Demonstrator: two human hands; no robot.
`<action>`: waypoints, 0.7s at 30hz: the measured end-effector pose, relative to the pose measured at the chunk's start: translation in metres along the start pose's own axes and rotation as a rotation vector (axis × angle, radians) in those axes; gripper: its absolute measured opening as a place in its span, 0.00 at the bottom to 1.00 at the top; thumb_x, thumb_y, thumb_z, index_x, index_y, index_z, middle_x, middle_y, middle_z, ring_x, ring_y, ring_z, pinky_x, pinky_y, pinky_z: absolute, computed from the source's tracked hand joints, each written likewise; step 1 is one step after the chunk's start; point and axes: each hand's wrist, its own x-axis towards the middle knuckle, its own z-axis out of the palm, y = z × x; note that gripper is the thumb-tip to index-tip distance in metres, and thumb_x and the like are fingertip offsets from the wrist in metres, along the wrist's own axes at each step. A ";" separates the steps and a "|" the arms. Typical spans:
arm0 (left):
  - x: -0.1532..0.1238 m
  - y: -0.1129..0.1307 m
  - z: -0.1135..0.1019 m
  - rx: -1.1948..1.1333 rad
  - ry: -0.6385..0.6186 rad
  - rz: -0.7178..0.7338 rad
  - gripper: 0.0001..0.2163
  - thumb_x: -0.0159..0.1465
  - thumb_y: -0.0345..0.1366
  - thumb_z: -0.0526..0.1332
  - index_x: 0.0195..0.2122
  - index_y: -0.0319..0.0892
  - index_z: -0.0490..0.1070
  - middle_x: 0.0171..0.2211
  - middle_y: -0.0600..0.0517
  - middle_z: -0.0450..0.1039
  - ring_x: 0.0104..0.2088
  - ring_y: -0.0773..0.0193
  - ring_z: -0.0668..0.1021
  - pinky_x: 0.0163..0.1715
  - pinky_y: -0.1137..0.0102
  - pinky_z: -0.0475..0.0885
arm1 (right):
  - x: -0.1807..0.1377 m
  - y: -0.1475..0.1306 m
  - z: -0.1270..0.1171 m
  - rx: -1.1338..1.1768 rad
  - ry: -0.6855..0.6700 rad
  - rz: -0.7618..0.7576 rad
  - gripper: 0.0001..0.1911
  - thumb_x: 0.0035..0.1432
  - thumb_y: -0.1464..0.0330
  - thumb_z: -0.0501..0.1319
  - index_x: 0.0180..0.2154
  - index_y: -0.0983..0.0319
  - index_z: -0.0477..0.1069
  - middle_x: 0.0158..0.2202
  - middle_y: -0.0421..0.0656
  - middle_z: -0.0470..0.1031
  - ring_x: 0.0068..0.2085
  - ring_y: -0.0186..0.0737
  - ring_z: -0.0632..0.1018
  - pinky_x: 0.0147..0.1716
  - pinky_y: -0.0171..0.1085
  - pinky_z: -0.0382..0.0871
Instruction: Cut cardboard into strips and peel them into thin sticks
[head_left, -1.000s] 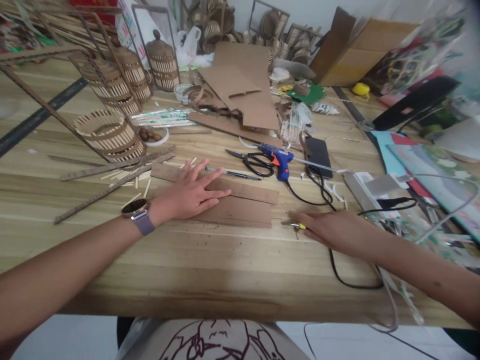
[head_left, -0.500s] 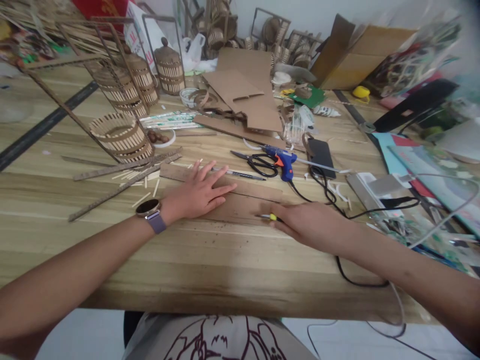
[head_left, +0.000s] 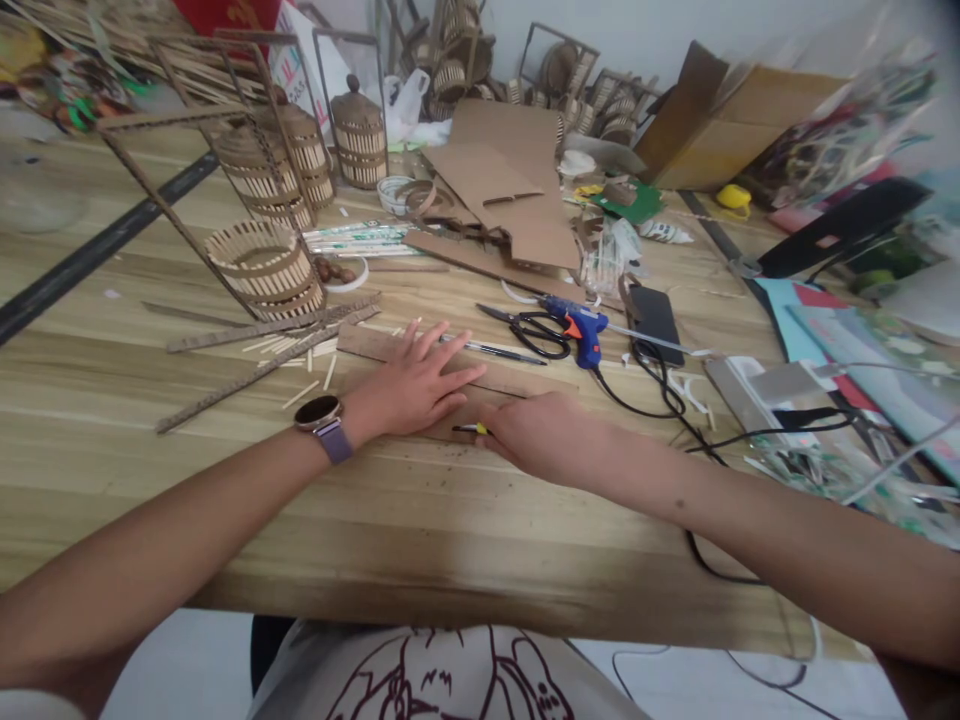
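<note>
The left hand (head_left: 416, 392), fingers spread wide and gripping nothing, lies flat on the brown cardboard (head_left: 519, 381). At four o'clock from it, a yellow-tipped blade (head_left: 480, 428) pokes from the right hand (head_left: 546, 436), its fingers curled tightly around the tool; at that hand's one o'clock lies a blue glue gun (head_left: 588, 338).

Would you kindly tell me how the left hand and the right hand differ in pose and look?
The left hand lies with its fingers spread on the cardboard, while the right hand is closed around a yellow tool. The left hand has a watch at its wrist; the right hand has none. Both hands are ungloved.
</note>
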 end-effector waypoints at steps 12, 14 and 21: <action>0.000 -0.003 0.000 -0.082 -0.035 0.021 0.17 0.72 0.44 0.54 0.59 0.59 0.71 0.70 0.49 0.52 0.68 0.36 0.51 0.63 0.33 0.41 | 0.003 -0.010 -0.005 -0.158 -0.034 -0.034 0.21 0.60 0.79 0.57 0.54 0.65 0.71 0.32 0.47 0.82 0.33 0.49 0.83 0.20 0.33 0.60; -0.001 -0.005 0.000 -0.095 -0.041 0.026 0.16 0.72 0.44 0.53 0.59 0.60 0.70 0.70 0.51 0.52 0.68 0.36 0.50 0.62 0.33 0.41 | 0.002 -0.010 -0.004 -0.175 -0.015 -0.047 0.22 0.59 0.82 0.56 0.54 0.65 0.71 0.32 0.48 0.81 0.33 0.48 0.83 0.19 0.33 0.59; -0.001 -0.008 0.000 -0.111 -0.065 0.028 0.17 0.72 0.44 0.52 0.60 0.63 0.69 0.70 0.53 0.51 0.69 0.37 0.48 0.62 0.33 0.41 | 0.000 0.001 0.016 -0.183 0.061 -0.089 0.21 0.58 0.83 0.55 0.51 0.64 0.72 0.25 0.42 0.78 0.24 0.41 0.80 0.18 0.33 0.55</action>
